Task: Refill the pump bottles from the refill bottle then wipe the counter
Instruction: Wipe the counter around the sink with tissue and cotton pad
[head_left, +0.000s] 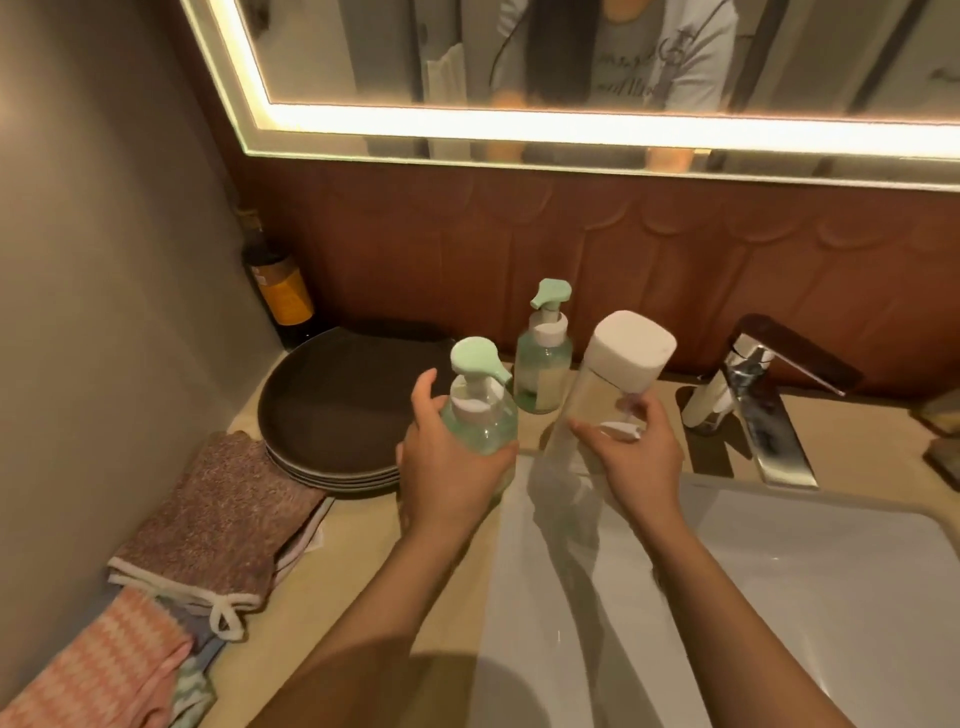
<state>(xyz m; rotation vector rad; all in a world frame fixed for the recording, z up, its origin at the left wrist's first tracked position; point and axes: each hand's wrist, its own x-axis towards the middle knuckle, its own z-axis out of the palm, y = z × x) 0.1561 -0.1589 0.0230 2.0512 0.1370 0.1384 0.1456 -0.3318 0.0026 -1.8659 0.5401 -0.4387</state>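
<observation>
Grasping the near pump bottle (480, 421), the left hand (447, 470) wraps its fingers and thumb round the pale green body just below the white collar. The mint-coloured pump head is fitted and points to the right. This bottle sits at the left edge of the sink (810, 582); whether its base rests on the table (363, 561) cannot be determined.

The right hand (636, 460) holds the refill bottle (602, 395), a clear container with a white cap in place. The bottle is tilted, cap uppermost and leaning toward the faucet (756, 400), with its lower part above the sink.

The second pump bottle (543, 364) stands upright on the table against the back wall, between and behind the two held bottles, apart from both.

A stack of dark plates (337, 410) lies left of the near pump bottle. Folded cloths (218, 519) lie at the left edge of the table, beside the plates. A dark bottle (278, 286) with an orange label stands in the rear corner.
</observation>
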